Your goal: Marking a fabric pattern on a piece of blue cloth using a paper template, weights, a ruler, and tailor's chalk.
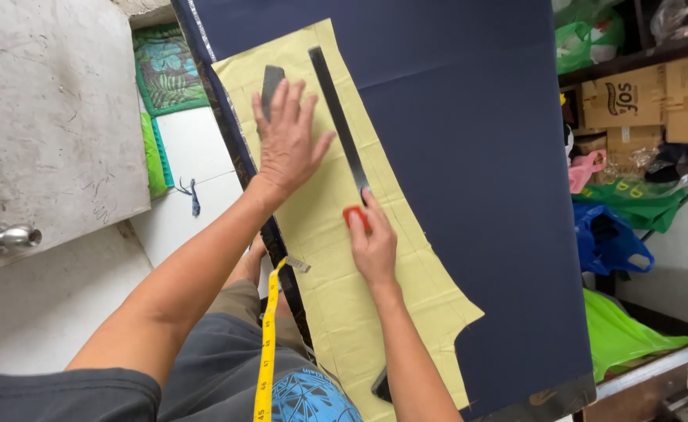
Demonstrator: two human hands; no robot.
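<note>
One pale yellow paper pattern piece, long and creased into squares, lies on one sheet of dark navy cloth that covers the worktable. Two hands work on the paper. The left hand lies flat near the paper's upper end, its fingers spread wide and pressing down, holding nothing; it partly covers one short dark flat piece that pokes out above the fingertips. Just beside that hand, toward the cloth's open middle, one long thin black straight ruler lies on the paper. The right hand is near the paper's middle, at the ruler's lower end, fingers pinched on one small red block of chalk that touches the paper beside the ruler.

One yellow tape measure hangs from the person's neck, off the paper's near edge, its metal tip just short of the cloth's border. Off the cloth on the far side from the paper stand two brown cardboard boxes on a shelf, with one blue plastic bag below them. One metal doorknob shows well apart from the paper, past the left arm.
</note>
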